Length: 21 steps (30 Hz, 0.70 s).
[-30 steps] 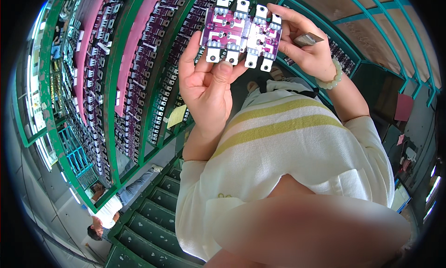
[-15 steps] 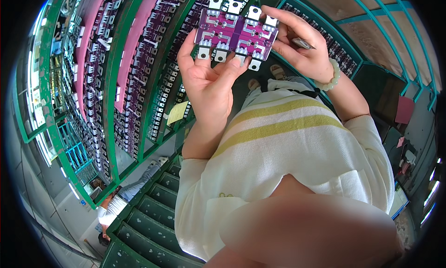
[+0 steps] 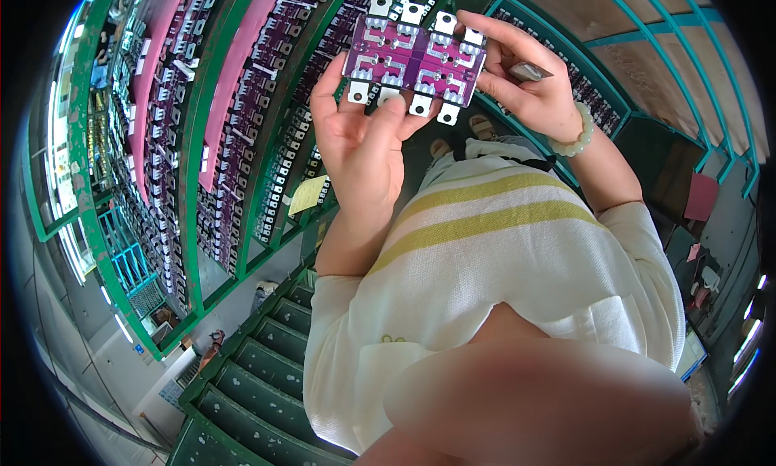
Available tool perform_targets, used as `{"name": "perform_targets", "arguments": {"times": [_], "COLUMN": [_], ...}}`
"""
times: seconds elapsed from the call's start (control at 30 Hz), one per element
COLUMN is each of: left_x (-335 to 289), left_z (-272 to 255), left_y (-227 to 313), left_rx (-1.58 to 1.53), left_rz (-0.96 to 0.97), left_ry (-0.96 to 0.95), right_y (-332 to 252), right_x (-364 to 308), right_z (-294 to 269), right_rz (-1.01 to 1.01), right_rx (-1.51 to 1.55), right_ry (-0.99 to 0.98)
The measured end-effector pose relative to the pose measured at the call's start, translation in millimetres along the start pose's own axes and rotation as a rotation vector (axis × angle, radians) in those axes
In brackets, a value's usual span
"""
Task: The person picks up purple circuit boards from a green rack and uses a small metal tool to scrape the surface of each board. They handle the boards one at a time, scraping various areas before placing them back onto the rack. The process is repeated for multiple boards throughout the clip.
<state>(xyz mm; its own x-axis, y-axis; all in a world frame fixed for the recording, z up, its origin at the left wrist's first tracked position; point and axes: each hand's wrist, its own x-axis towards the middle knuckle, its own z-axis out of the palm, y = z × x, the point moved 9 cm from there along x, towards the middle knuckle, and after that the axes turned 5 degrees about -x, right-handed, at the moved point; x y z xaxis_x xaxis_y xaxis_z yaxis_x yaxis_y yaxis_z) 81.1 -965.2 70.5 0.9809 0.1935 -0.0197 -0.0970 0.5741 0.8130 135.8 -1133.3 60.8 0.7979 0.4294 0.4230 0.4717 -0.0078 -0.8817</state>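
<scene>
Between my two hands is a purple circuit board [image 3: 415,60] with soldered traces and metal-tabbed components along both long edges. My left hand [image 3: 360,134] grips its left and lower side, fingers behind and thumb on a lower tab. At the board's upper right corner, my right hand [image 3: 525,74] pinches with forefinger and thumb. A small pointed metallic piece [image 3: 530,72] sticks out of the curled fingers of that same hand; its kind cannot be made out. A pale green bead bracelet [image 3: 574,132] circles my right wrist.
Green racks [image 3: 190,143] packed with similar purple boards rise on the left, with a yellow paper slip [image 3: 305,196] attached. Below them is a green slatted rack [image 3: 259,357]. A teal-framed tray [image 3: 598,86] of more boards lies at the right, beside teal bars [image 3: 679,54].
My left thumb has slid left along the lower tabs, uncovering one. The board has shifted very slightly. A person at the lower left has mostly gone out of sight.
</scene>
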Motion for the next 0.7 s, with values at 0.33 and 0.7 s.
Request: {"name": "perform_targets", "arguments": {"times": [0.33, 0.7], "left_x": [16, 12], "left_z": [-13, -7], "left_y": [-14, -6], "left_rx": [-0.118, 0.002], "left_rz": [-0.171, 0.066], "left_ry": [0.010, 0.053], "right_y": [5, 11], "right_x": [21, 16], "right_z": [-2, 40], "right_rz": [0.021, 0.296], "right_rx": [0.071, 0.478], "right_ry": [-0.121, 0.002]}}
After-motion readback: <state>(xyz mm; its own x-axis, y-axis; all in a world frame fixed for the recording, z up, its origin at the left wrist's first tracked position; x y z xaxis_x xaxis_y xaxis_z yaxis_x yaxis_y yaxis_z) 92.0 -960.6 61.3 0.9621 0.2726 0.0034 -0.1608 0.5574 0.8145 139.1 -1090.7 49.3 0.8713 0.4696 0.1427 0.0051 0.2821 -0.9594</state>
